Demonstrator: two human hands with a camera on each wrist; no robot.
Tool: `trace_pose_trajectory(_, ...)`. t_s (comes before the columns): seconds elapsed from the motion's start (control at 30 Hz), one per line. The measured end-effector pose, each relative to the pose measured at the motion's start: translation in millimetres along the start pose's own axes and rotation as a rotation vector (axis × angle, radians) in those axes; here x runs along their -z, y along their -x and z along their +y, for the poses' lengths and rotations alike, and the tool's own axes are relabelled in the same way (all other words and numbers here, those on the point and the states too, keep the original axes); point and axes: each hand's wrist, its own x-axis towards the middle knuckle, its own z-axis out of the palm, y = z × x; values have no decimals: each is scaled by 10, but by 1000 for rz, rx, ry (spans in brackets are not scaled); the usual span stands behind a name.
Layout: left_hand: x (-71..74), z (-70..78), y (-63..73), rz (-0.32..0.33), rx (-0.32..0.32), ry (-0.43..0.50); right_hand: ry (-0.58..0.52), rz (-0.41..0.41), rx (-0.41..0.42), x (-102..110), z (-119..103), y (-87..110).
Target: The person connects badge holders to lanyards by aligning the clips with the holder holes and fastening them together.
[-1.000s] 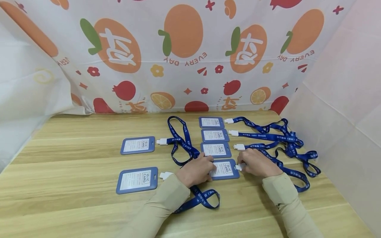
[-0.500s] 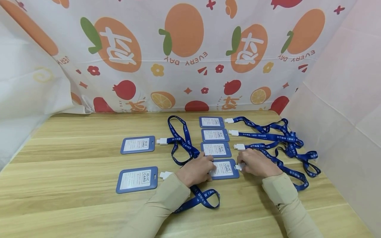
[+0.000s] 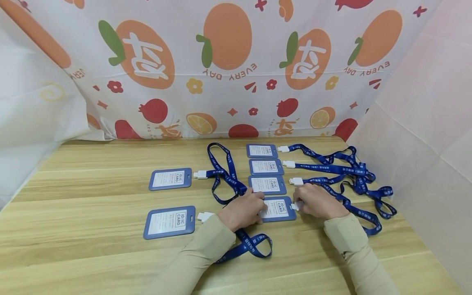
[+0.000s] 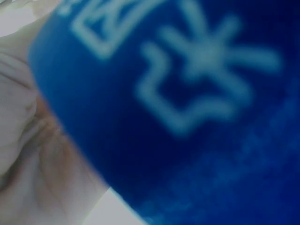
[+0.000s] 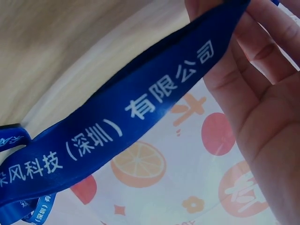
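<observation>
My left hand [image 3: 244, 209] holds the left part of a blue ID card holder [image 3: 282, 208], the nearest one in the right column, and covers that end of it. At the holder's slotted right end, my right hand [image 3: 319, 202] pinches a white clip [image 3: 296, 206] on a blue lanyard. The clip's tip meets the slot. In the right wrist view, the lanyard strap [image 5: 136, 110] runs up to the fingertips. A blurred blue strap [image 4: 187, 154] fills most of the left wrist view, hiding the fingers.
Beyond lie three more card holders [image 3: 267, 184], with white clips [image 3: 296, 181] and tangled lanyards [image 3: 359, 184] to their right. Two holders [image 3: 169, 222] lie at left, beside lanyards [image 3: 250, 248] partly under my left arm. A fruit-print cloth [image 3: 228, 94] hangs behind the wooden table [image 3: 92, 262].
</observation>
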Motion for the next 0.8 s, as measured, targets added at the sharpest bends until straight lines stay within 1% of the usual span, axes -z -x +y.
trace_pose_trajectory(0.27, 4, 5, 1, -6, 5, -3, -7, -4, -2, 11, -6, -4)
trace_pose_trajectory(0.43, 9, 8, 5, -9, 10, 3, 6, 7, 10, 10, -7, -2)
trace_pose_trajectory(0.8, 14, 16, 8, -14, 14, 5, 1, -16, -15, 22, -31, -4)
